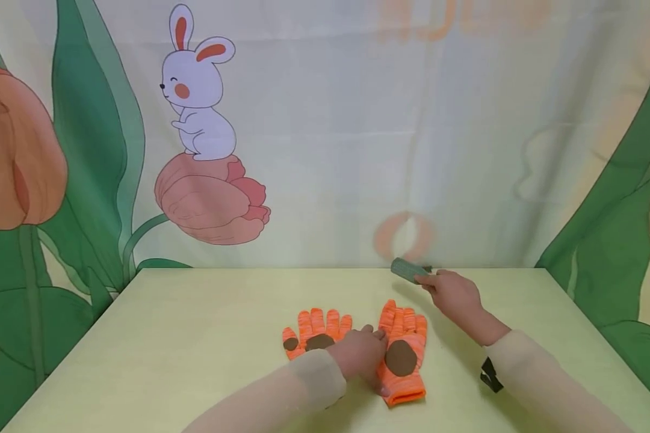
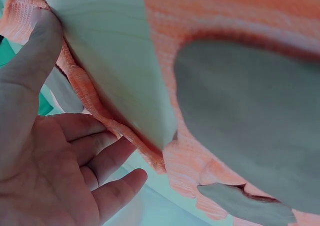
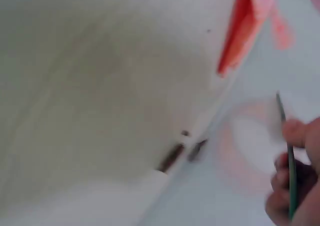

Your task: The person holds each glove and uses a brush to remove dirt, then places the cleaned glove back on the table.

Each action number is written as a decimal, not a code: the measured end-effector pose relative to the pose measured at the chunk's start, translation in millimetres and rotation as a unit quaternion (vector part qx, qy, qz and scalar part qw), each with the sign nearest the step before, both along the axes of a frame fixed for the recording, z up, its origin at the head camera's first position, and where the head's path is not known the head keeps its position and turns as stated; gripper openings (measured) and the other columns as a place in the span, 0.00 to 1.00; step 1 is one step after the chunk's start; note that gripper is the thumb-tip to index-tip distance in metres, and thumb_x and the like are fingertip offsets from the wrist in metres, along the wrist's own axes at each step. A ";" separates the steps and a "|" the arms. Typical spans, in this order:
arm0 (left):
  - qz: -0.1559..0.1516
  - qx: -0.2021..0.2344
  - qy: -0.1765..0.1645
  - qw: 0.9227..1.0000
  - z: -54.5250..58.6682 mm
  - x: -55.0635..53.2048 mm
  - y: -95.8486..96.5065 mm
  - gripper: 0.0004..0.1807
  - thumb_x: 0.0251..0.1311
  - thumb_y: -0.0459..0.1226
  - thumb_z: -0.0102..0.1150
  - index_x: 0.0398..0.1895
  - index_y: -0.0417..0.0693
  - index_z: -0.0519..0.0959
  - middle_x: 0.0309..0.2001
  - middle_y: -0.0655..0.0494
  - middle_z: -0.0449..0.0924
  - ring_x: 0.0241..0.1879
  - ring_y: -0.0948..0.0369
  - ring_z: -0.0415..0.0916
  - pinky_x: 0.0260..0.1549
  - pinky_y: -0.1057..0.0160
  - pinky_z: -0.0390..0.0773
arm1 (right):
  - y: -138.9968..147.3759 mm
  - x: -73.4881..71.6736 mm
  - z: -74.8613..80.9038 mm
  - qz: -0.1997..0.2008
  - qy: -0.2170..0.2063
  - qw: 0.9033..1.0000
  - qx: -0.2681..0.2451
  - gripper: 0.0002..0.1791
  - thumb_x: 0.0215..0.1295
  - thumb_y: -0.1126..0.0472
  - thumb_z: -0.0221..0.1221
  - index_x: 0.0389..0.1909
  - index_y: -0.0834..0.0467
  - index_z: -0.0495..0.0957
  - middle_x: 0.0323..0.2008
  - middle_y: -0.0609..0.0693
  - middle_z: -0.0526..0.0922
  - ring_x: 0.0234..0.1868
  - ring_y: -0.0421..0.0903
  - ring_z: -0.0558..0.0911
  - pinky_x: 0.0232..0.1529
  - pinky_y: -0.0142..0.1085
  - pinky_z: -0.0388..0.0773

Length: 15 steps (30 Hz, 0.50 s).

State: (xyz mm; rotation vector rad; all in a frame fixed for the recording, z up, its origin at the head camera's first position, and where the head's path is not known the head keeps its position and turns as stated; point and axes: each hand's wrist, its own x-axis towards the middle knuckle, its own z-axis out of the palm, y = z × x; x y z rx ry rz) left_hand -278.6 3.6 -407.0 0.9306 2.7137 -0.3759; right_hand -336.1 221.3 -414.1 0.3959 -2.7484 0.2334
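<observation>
Right grip raised, fingers curled

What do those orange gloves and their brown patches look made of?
The gloves: probably knitted yarn, matte, given the visible stitch texture and mottled orange strands. The brown patches: smooth and dull, plain-coloured with clean edges, perhaps felt or thin rubber; I can't tell which.
</observation>
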 end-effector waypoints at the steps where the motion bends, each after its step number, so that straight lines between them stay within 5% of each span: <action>1: -0.001 0.001 0.000 1.000 -0.3 0.9 0.6 0.53 0.51 0.67 0.70 0.77 0.53 0.66 0.78 0.62 0.65 0.71 0.59 0.67 0.61 0.60 0.78 | 0.3 2.6 1.8 0.014 -0.016 0.999 -0.027 0.16 0.70 0.61 0.63 0.56 0.51 0.87 0.28 0.55 0.85 0.17 0.41 0.64 0.20 0.31 0.53; 5: -0.003 -0.012 0.010 1.000 -2.6 2.8 3.6 0.54 0.50 0.69 0.69 0.78 0.54 0.66 0.77 0.63 0.66 0.70 0.60 0.68 0.60 0.61 0.79 | 2.5 15.7 9.2 0.089 -0.102 0.984 -0.115 0.17 0.70 0.63 0.62 0.57 0.56 0.85 0.44 0.58 0.91 0.19 0.38 0.61 0.22 0.30 0.56; 7: 0.000 -0.014 0.012 1.000 -3.2 3.8 5.1 0.55 0.50 0.69 0.68 0.78 0.54 0.65 0.77 0.63 0.66 0.70 0.60 0.68 0.60 0.61 0.79 | 4.2 22.6 11.6 0.109 -0.128 0.980 -0.110 0.16 0.70 0.63 0.62 0.57 0.56 0.86 0.46 0.58 0.91 0.19 0.36 0.61 0.23 0.29 0.57; 11: 0.002 -0.012 0.017 1.000 -4.9 5.1 6.6 0.55 0.49 0.70 0.68 0.78 0.53 0.65 0.77 0.62 0.66 0.70 0.60 0.68 0.59 0.61 0.79 | 8.4 32.8 16.8 0.108 -0.128 0.982 -0.084 0.16 0.70 0.62 0.63 0.56 0.54 0.86 0.46 0.55 0.91 0.21 0.34 0.64 0.24 0.29 0.59; 15: 0.004 0.006 0.019 1.000 -6.5 5.4 3.0 0.55 0.50 0.68 0.69 0.77 0.52 0.66 0.77 0.60 0.66 0.71 0.59 0.68 0.60 0.60 0.78 | 14.7 38.7 23.4 0.104 -0.139 0.972 -0.159 0.17 0.73 0.62 0.60 0.59 0.59 0.84 0.51 0.61 0.89 0.26 0.35 0.71 0.27 0.30 0.65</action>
